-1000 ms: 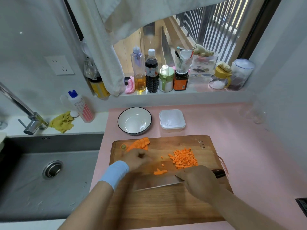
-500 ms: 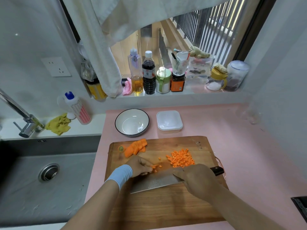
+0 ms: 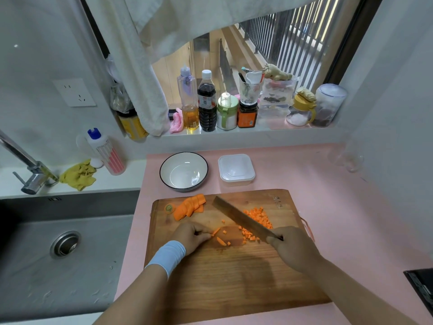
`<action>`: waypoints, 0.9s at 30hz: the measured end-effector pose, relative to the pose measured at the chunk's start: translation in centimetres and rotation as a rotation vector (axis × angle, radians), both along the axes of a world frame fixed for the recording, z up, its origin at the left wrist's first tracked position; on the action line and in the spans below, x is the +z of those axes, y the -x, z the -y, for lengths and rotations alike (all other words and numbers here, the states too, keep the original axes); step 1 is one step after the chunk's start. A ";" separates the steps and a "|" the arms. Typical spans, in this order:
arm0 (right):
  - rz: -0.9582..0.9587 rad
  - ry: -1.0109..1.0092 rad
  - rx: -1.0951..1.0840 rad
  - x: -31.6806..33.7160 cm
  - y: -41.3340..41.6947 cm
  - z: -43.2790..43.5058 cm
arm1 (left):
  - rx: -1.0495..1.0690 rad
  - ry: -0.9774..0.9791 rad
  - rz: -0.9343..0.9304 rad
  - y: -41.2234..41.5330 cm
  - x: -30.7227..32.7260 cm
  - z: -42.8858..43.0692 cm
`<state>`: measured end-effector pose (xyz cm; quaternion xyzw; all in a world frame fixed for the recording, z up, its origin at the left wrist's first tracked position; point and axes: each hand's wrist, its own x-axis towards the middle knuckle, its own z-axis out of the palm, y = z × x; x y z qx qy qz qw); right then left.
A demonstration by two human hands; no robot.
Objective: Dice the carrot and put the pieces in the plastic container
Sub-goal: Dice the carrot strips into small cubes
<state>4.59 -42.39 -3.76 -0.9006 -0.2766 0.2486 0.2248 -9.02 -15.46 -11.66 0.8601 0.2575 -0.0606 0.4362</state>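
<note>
While my right hand [image 3: 293, 250] is clenching the knife [image 3: 243, 219], blade slanting leftward, my left hand [image 3: 192, 235] is pinching the carrot strips [image 3: 216, 231]; strips lying between hands, nearer left.

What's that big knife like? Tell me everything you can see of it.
The cleaver has a broad, rectangular blade of dull, brownish-grey metal and a dark handle, mostly hidden in the right hand, which grips it. It is slanted over the cutting board, tip pointing away and left, alongside the diced carrot. Whether its edge touches the board is unclear.
</note>
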 end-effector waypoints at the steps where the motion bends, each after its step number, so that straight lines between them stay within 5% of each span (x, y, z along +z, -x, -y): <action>1: -0.014 0.003 -0.040 -0.2 0.1 -0.1 | -0.041 -0.033 -0.022 -0.1 -0.1 0.3; 8: -0.082 0.008 -0.140 0.6 1.6 -1.2 | -0.158 -0.571 0.022 -2.0 0.7 3.0; 13: -0.101 0.004 -0.171 0.2 2.1 -1.1 | -0.292 -0.750 -0.067 -3.9 0.4 4.3; 27: -0.145 -0.042 -0.170 -0.2 2.0 -0.9 | -0.028 -0.567 0.018 -4.4 -1.5 3.0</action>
